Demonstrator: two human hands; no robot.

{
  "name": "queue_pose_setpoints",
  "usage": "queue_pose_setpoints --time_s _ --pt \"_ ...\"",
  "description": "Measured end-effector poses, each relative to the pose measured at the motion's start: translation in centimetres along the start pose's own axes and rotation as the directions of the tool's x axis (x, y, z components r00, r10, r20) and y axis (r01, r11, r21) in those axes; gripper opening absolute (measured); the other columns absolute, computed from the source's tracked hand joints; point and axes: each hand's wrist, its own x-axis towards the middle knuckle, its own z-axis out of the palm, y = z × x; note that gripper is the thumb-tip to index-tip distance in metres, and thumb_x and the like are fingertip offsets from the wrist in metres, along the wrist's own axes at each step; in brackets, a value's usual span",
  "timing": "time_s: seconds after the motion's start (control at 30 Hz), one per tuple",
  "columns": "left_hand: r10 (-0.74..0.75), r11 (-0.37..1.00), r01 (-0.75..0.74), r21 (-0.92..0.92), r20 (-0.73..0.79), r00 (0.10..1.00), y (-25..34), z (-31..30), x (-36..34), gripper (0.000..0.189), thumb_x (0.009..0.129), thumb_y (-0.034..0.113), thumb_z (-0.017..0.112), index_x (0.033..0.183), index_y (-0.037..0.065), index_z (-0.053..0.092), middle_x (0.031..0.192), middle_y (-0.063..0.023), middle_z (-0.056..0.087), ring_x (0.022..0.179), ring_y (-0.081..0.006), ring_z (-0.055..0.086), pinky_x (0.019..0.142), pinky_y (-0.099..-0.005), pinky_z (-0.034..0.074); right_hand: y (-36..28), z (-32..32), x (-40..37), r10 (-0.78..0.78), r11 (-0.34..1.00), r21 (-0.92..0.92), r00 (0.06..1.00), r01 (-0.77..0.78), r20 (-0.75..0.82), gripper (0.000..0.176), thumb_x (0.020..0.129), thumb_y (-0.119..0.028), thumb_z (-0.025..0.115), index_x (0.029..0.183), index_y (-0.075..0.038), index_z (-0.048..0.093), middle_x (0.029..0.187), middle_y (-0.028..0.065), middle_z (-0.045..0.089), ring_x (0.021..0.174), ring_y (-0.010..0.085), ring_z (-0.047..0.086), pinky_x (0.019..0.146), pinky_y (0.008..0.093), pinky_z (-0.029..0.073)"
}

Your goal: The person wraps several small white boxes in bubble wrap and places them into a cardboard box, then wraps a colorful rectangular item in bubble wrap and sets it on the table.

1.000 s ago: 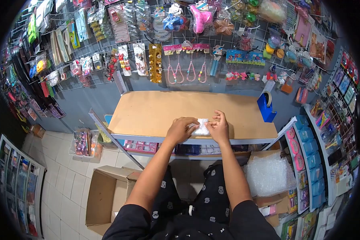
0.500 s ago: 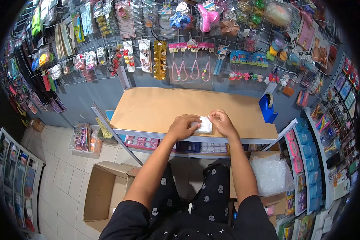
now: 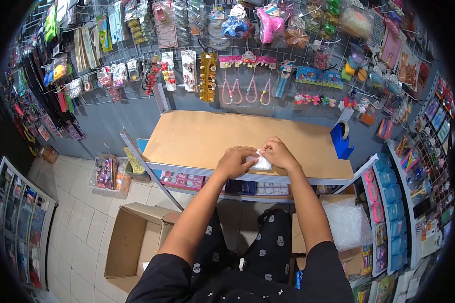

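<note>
A small white packet wrapped in bubble wrap (image 3: 262, 163) lies near the front edge of a brown tabletop (image 3: 202, 139). My left hand (image 3: 236, 161) rests on its left side with fingers curled over it. My right hand (image 3: 278, 153) covers its right and top side, fingers bent onto the wrap. Both hands grip the packet, and most of it is hidden between them.
A blue tape dispenser (image 3: 341, 139) stands at the table's right end. A wire wall of hanging trinkets (image 3: 247, 76) rises behind. An open cardboard box (image 3: 134, 242) sits on the floor at left, a bubble wrap bundle (image 3: 346, 222) at right, shelves of goods (image 3: 389, 202) beside it.
My hands have closed in over the white packet, the right hand sliding left and covering more of it. The view has shifted slightly.
</note>
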Motion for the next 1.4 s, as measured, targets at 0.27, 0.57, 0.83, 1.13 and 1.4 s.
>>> queue_pose_setpoints --time_s 0.27,0.57,0.83,1.13,1.4 --pt "-0.02 1.0 0.021 -0.013 0.009 1.0 0.0 0.0 -0.1 0.025 0.094 0.028 0.076 0.113 0.013 0.081 0.127 -0.0105 0.075 0.08 -0.0241 0.072 0.079 -0.0378 0.058 0.6 0.7 0.5 0.366 0.93 0.085 0.926 -0.359 -0.091 0.062 0.077 -0.032 0.09 0.123 -0.003 0.061 0.109 0.0184 0.069 0.105 0.0334 0.067 0.092 0.0426 0.054" --pt "-0.01 0.999 0.01 0.035 -0.004 1.0 0.0 0.2 -0.2 0.026 0.094 0.029 0.076 0.114 0.013 0.08 0.125 -0.0111 0.076 0.097 -0.0282 0.073 0.089 -0.041 0.056 -1.2 2.7 -2.4 0.213 0.967 0.203 0.921 -0.152 -0.326 0.056 0.083 -0.031 0.087 0.123 -0.001 0.06 0.115 0.0178 0.067 0.107 0.0326 0.067 0.097 0.0419 0.054" --pt "-0.16 0.985 0.154 0.073 0.075 0.984 1.5 -0.5 -0.3 0.037 0.096 0.037 0.073 0.123 0.012 0.071 0.12 -0.0114 0.075 0.111 -0.0327 0.069 0.099 -0.046 0.049 -4.5 2.0 -7.2 0.019 0.998 -0.057 0.965 -0.035 -0.26 0.051 0.088 -0.031 0.081 0.131 -0.006 0.07 0.154 0.0164 0.054 0.14 0.0362 0.053 0.114 0.0464 0.045" --pt "0.14 0.949 -0.148 0.279 0.046 0.989 3.3 -0.5 -2.8 0.049 0.092 0.038 0.077 0.131 0.009 0.067 0.138 -0.0125 0.066 0.129 -0.0332 0.06 0.11 -0.0482 0.043 -6.8 2.0 -9.3 -0.031 0.995 -0.104 0.968 0.005 -0.248 0.047 0.087 -0.016 0.08 0.132 -0.006 0.071 0.155 0.0143 0.054 0.143 0.0351 0.049 0.119 0.0452 0.04" --pt "0.115 0.979 -0.125 0.163 0.07 0.991 3.4 -1.2 -5.3 0.048 0.093 0.027 0.077 0.136 0.01 0.064 0.134 -0.0107 0.068 0.127 -0.0309 0.059 0.11 -0.0454 0.038 -7.9 0.7 -10.5 -0.069 0.996 0.044 0.968 0.082 -0.24 0.035 0.087 -0.014 0.08 0.12 -0.005 0.076 0.145 0.0137 0.062 0.137 0.0327 0.055 0.114 0.0428 0.045"
